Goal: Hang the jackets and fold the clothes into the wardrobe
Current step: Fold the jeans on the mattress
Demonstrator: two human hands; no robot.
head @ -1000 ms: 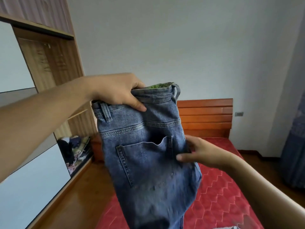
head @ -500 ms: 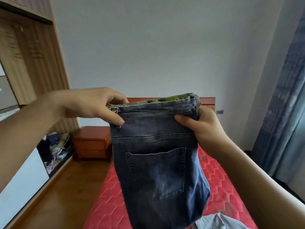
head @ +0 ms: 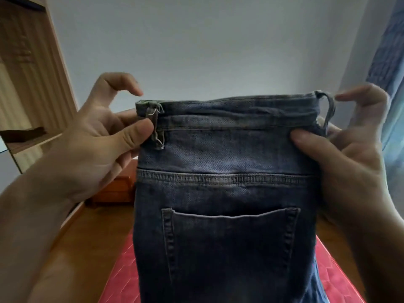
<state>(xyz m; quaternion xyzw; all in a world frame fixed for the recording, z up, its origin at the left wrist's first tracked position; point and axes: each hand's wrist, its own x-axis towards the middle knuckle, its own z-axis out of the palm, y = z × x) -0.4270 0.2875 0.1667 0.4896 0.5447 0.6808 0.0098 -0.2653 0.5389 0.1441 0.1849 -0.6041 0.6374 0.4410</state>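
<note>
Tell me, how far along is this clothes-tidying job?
Early for this piece. Done: the jeans seem doubled lengthwise, since only one back pocket shows. In hand: the left hand and right hand pinch the waistband ends, holding the jeans up over the red bed. Left: folding them smaller and putting them in the wardrobe at the left.

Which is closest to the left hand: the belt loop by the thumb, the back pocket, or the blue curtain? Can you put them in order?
1. belt loop: at the left end of the waistband, right at the left hand thumb tip.
2. back pocket: lower down, in the middle of the jeans.
3. blue curtain: at the far right edge, behind the right hand.
</note>
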